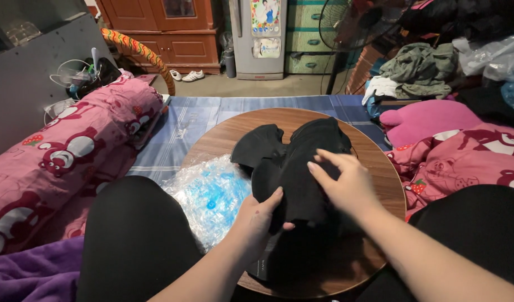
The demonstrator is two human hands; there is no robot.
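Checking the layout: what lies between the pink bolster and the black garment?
In the head view, a crumpled clear plastic bag lies between the pink bolster and the black garment.

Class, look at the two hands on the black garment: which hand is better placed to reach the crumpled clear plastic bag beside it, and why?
Probably the left hand. It grips the black garment at its left edge, right next to the plastic bag. The right hand rests on the garment's far side, so it would have to cross over.

round wooden table (374,184): near edge was mostly buried under the black fabric garment (302,168)
left hand (260,215): fingers tucked behind the cloth, couldn't see them
forearms: cut off at the bottom edge
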